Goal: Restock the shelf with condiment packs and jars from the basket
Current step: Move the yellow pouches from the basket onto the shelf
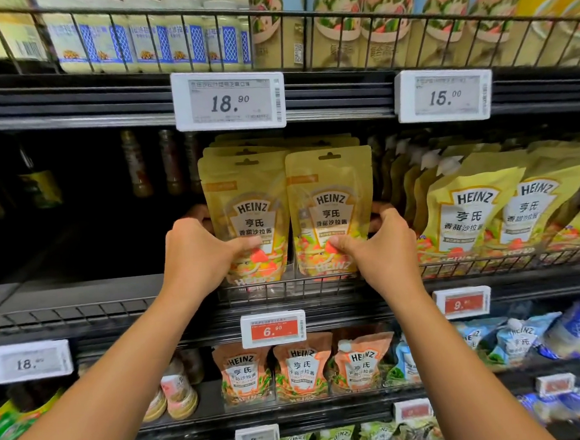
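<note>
Two-handed grip on yellow pouches [331,196]

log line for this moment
left hand: grips left yellow pack | right hand: grips right yellow pack | packs: upright on shelf behind wire rail

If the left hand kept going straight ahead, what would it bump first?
The left hand grips the left yellow pouch, so that comes first; pushed on, it probably presses the pouches behind, though depth is unclear.
</note>
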Demonstrator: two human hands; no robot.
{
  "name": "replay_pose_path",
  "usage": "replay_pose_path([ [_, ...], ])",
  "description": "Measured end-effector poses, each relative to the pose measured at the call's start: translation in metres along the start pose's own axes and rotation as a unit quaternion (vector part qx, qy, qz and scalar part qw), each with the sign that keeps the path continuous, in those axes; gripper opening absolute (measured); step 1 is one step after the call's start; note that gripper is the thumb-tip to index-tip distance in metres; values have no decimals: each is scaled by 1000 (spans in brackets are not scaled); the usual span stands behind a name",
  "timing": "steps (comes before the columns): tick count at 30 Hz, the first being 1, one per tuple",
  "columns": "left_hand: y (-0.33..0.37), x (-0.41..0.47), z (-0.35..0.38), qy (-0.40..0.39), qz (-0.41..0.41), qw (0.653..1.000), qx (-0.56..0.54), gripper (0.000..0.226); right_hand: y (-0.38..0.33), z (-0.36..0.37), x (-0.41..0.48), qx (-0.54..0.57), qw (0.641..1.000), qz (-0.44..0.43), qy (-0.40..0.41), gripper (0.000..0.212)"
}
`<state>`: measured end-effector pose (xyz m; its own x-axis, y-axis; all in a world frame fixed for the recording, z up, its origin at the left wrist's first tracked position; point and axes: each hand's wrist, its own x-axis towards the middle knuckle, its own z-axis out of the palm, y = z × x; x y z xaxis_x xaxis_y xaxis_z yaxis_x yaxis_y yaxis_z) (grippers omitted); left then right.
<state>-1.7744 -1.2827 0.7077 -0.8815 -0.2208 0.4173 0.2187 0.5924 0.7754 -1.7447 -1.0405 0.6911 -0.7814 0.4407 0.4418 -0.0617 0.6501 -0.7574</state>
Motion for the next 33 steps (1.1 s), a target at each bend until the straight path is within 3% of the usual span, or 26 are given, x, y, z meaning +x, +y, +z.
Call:
replay_pose_path([
  [11, 0, -2, 10, 6, -24, 1000, 17, 56, -3, -3, -12, -10, 1000, -6, 7, 72],
  [19, -7, -8, 1, 5, -24, 999, 20, 57, -10, 1, -27, -13, 995, -56, 82, 75],
  [25, -19, -15, -19, -13, 21, 997, -70, 40, -29, 11, -41, 4, 992, -101, 73, 50],
  [33, -45, -30, -70, -21, 16, 983, -183, 9, -83, 44, -77, 175, 977, -108, -54, 22],
])
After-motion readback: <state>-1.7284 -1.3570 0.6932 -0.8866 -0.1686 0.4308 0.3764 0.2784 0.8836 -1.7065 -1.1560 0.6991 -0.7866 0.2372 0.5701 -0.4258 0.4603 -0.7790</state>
